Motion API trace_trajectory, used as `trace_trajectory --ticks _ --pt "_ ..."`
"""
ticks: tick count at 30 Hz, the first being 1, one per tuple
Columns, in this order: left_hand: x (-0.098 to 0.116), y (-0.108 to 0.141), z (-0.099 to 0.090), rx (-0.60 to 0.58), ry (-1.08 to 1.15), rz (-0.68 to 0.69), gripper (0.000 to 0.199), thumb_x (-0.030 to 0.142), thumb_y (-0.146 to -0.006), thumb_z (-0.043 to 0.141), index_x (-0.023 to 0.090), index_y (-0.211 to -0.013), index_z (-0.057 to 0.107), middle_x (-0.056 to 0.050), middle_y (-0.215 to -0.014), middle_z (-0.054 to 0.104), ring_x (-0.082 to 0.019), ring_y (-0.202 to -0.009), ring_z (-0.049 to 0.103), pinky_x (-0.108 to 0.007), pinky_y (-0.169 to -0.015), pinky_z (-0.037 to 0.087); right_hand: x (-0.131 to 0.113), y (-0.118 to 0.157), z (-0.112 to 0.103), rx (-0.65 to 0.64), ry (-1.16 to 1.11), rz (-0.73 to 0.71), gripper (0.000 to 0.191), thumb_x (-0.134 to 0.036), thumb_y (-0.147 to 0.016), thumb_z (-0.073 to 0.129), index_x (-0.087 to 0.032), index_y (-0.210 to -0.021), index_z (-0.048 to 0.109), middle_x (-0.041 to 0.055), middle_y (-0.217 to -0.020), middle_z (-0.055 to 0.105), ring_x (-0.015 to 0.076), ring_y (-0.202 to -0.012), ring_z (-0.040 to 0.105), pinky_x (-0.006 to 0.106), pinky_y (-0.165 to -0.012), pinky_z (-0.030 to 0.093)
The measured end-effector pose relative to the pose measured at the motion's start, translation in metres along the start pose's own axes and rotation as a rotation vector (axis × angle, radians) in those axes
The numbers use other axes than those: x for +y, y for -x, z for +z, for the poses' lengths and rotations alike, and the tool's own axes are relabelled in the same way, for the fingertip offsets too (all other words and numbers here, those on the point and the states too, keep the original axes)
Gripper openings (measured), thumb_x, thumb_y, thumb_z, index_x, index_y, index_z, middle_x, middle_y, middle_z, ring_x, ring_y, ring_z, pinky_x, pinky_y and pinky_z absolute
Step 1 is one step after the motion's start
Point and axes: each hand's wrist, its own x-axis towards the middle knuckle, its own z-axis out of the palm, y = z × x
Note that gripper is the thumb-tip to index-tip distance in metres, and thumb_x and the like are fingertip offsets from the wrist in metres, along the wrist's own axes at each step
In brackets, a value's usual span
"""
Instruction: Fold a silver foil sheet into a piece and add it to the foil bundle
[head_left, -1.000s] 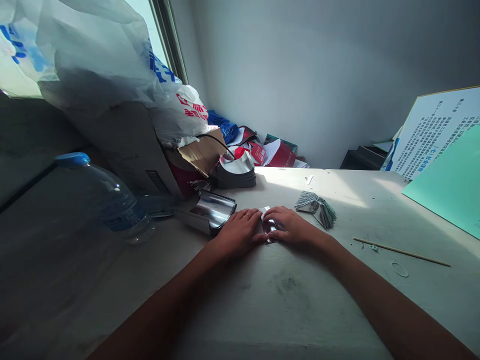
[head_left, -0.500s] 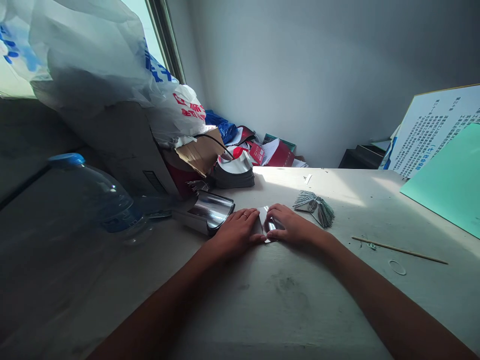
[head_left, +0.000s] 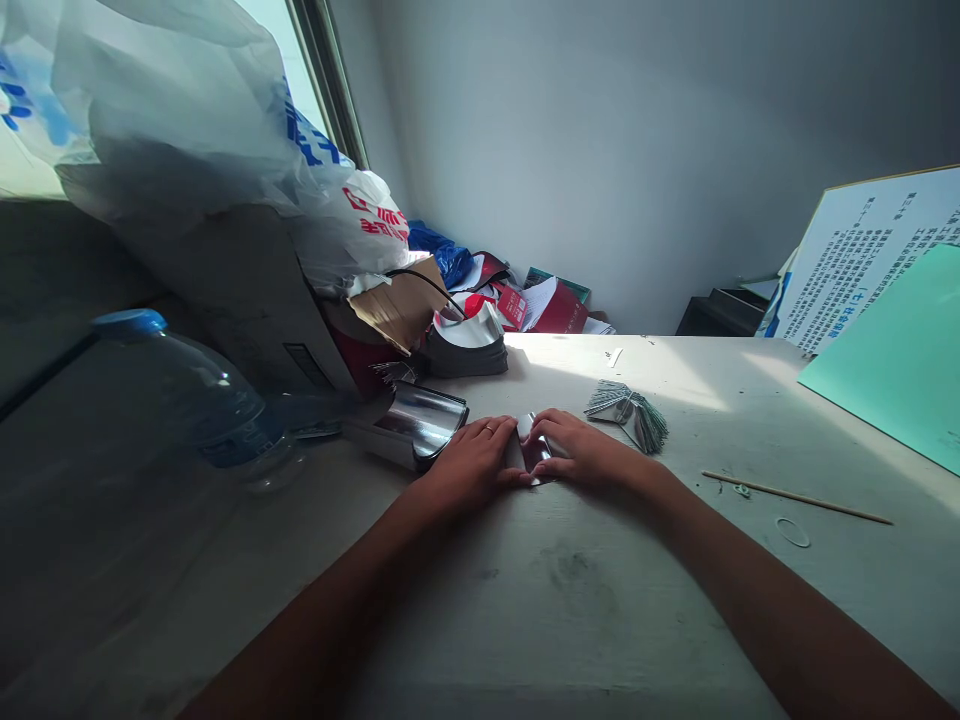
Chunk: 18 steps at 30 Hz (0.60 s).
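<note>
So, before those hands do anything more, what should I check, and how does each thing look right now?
1. Left hand on the small silvery sheet: ok, it lies over the left part.
2. Right hand on that sheet: ok, bent fingers and thumb are at its right side.
3. Sheet lined up evenly: cannot tell, the hands cover much of it.
4. Room beside the left hand: not ok, the curved silvery sheets sit right up close.
5. Wooden stick away from the hands: ok, it lies apart, farther right.
6. Cap on the plastic bottle: ok, the blue cap is on.
</note>
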Motion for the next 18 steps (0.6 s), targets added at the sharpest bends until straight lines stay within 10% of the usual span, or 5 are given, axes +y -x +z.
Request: trace_trajectory --ticks 18 --pt "-0.0015 -0.0018 -0.0038 -0.054 0.011 -0.040 0.074 0.061 -0.087 0.064 0.019 -0.145 0.043 -0.014 -0.155 0.042 -0.032 -0.143 0.038 -0.047 -0.117 0.034 0.0011 -0.0013 0.0005 -0.001 0.040 -0.024 0.033 -0.040 -0.089 0.070 -0.026 -0.118 0.062 0.0067 -0.136 0.053 0.0268 -0.124 0.049 0.043 -0.108 0.041"
